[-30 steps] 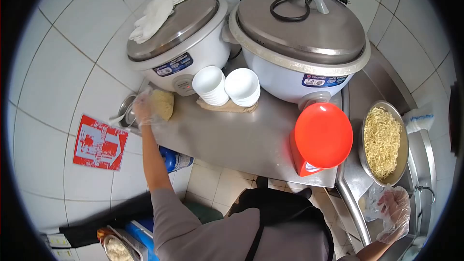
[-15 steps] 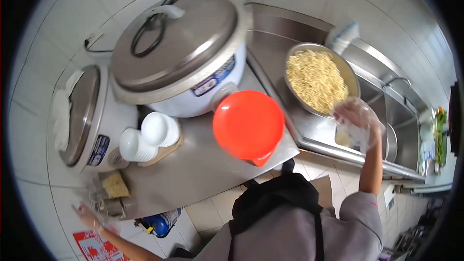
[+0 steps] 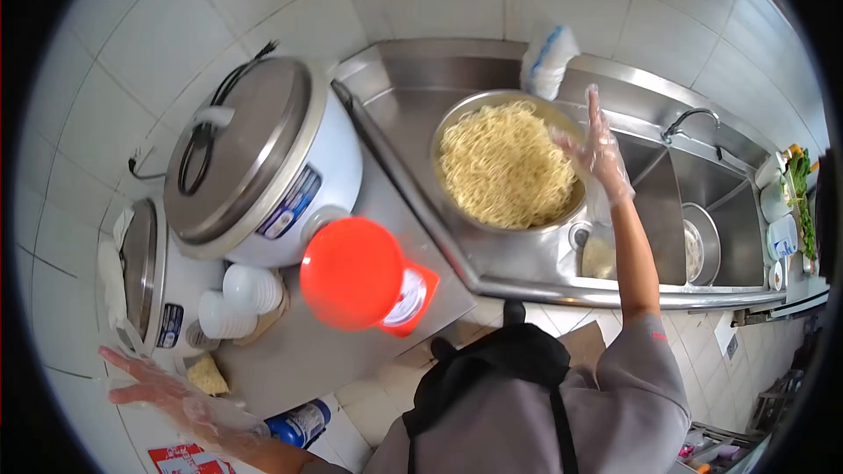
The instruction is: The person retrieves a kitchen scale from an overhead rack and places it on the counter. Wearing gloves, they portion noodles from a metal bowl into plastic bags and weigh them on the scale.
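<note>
— Noodles (image 3: 502, 165)?
— In the metal bowl (image 3: 560, 115), at two o'clock, presumably for easy reach.
— Right grip (image 3: 602, 154)?
— At the bowl's three o'clock, spread wide, gloved likely for cleanliness; can't tell if touching.
— Left grip (image 3: 165, 391)?
— At eight o'clock, splayed apart, near a noodle portion (image 3: 209, 375) on the counter (image 3: 274, 376).

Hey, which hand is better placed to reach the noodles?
Right, I'd say: the right hand is open by the bowl of noodles, while the left hand is across the counter.
</note>
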{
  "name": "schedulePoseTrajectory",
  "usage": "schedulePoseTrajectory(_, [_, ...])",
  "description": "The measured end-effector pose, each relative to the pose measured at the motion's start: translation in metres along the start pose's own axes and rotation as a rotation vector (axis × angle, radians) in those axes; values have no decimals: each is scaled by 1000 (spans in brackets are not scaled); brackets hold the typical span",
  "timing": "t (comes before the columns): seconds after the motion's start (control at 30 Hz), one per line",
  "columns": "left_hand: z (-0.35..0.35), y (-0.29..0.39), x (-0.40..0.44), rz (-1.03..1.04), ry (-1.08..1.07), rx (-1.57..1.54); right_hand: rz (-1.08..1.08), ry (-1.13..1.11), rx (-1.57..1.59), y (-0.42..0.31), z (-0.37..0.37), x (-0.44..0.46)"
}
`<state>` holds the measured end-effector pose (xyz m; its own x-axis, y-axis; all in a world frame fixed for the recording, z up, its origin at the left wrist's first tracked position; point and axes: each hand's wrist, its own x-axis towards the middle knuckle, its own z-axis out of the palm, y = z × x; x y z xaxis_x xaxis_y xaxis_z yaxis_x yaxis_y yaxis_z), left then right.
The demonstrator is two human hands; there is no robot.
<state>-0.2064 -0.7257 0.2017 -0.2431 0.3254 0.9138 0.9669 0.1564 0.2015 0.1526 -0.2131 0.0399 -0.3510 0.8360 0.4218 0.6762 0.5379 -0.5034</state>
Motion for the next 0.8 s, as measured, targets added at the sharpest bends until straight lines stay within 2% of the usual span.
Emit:
schedulePoseTrajectory(0.03, [15, 11, 3, -68, 19, -82, -48, 151, 45, 22, -4, 25])
schedulePoseTrajectory(0.07, [29, 23, 6, -134, 44, -166, 94, 132, 87, 32, -13, 50])
schedulePoseTrajectory(0.1, [40, 28, 4, -334, 65, -290, 232, 109, 134, 38, -18, 77])
schedulePoseTrajectory(0.13, [59, 40, -1, -411, 28, -363, 364, 87, 182, 45, -26, 104])
schedulePoseTrajectory(0.17, [79, 57, -1, -492, -4, -431, 330, 54, 119, 62, -25, 127])
schedulePoseTrajectory(0.2, [102, 85, -8, -432, -91, -430, 293, 22, 56, 81, -15, 149])
schedulePoseTrajectory(0.3, [160, 158, -20, -255, -289, -502, 112, -56, -44, 105, 3, 189])
schedulePoseTrajectory(0.37, [186, 182, -31, -241, -352, -529, -153, -124, -92, 120, 10, 211])
schedulePoseTrajectory(0.47, [210, 226, -27, -420, -596, -334, -583, 14, -527, 156, 36, 253])
schedulePoseTrajectory(0.5, [216, 235, -26, -500, -694, -262, -505, 15, -421, 136, 20, 253])
schedulePoseTrajectory(0.53, [229, 237, -31, -622, -685, -380, -429, 17, -317, 113, 0, 261])
schedulePoseTrajectory(0.57, [248, 237, -39, -616, -667, -436, -353, 16, -217, 91, -21, 263])
schedulePoseTrajectory(0.6, [266, 236, -47, -610, -650, -493, -573, 188, -406, 87, -29, 277])
schedulePoseTrajectory(0.63, [286, 235, -50, -470, -629, -485, -788, 366, -593, 84, -36, 290])
schedulePoseTrajectory(0.7, [326, 233, -51, -223, -581, -376, -191, 46, 741, 39, -71, 274])
schedulePoseTrajectory(0.77, [362, 232, -45, -11, -516, -177, -158, 40, 1063, -11, -105, 233])
schedulePoseTrajectory(0.8, [380, 238, -41, -33, -510, -136, -143, 43, 1223, -28, -118, 213])
